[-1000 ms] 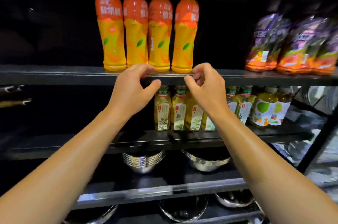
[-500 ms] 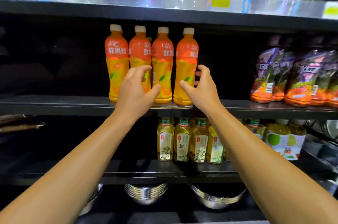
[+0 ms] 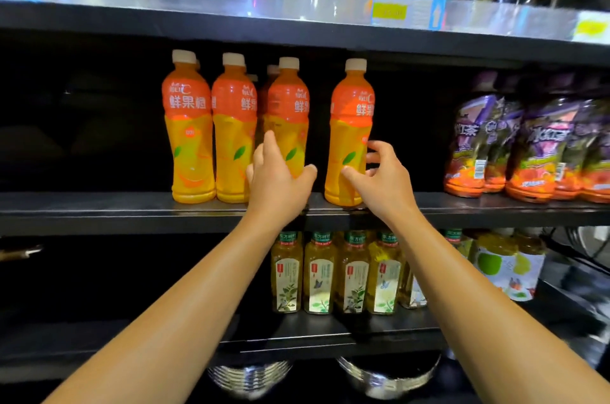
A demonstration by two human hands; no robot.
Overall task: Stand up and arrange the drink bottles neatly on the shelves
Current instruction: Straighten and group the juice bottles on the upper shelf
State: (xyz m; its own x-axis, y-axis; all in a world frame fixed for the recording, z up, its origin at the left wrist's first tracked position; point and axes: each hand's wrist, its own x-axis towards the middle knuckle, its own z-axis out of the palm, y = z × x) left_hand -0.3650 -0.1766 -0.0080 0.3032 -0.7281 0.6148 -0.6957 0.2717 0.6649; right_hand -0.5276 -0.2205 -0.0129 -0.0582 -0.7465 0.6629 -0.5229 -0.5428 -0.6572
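Here, on a dark middle shelf [image 3: 99,205], four orange juice bottles stand upright. The left hand [image 3: 277,182] wraps its fingers and thumb around the third bottle [image 3: 288,126]. The right hand [image 3: 383,179] pinches the lower body of the fourth bottle [image 3: 350,126], which stands apart from the others. Purple drink packs [image 3: 528,139] sit well to the right; green tea bottles [image 3: 333,271] line the shelf below.

Dark shop shelving [image 3: 132,209], dim backdrop

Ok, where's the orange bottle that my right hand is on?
In the head view, the orange bottle stands on the middle shelf, rightmost of the orange row, apart from its neighbour; the right hand grips its lower half.
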